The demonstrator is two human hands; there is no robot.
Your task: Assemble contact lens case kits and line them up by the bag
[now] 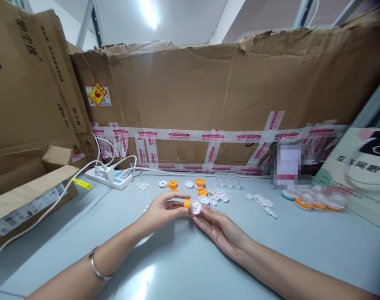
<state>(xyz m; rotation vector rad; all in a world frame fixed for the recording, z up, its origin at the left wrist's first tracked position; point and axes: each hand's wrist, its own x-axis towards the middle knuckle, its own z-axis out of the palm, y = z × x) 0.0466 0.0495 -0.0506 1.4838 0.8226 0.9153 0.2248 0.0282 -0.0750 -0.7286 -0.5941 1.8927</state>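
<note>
My left hand (pixel 163 211) is closed on a small orange part (pixel 186 203), pinched between thumb and fingers. Close against it on the right, my right hand (pixel 222 233) holds a round white cup (pixel 195 207), its open side facing the camera and something whitish inside. Behind the hands lie orange round parts (pixel 172 184) and white round parts (pixel 204 200). Small white pieces (pixel 218 196) are heaped right of them, and more white pieces (pixel 261 201) form a strip further right. Several small white discs (pixel 143 184) rest at the left.
A power strip (pixel 110 178) with white cables and an open cardboard box (pixel 30 196) stand left. Clear domes (pixel 229 181) lie at the back; capped clear containers (pixel 315 199) sit right, beside a printed box (pixel 358 175). A large carton (pixel 177 96) walls the table's back.
</note>
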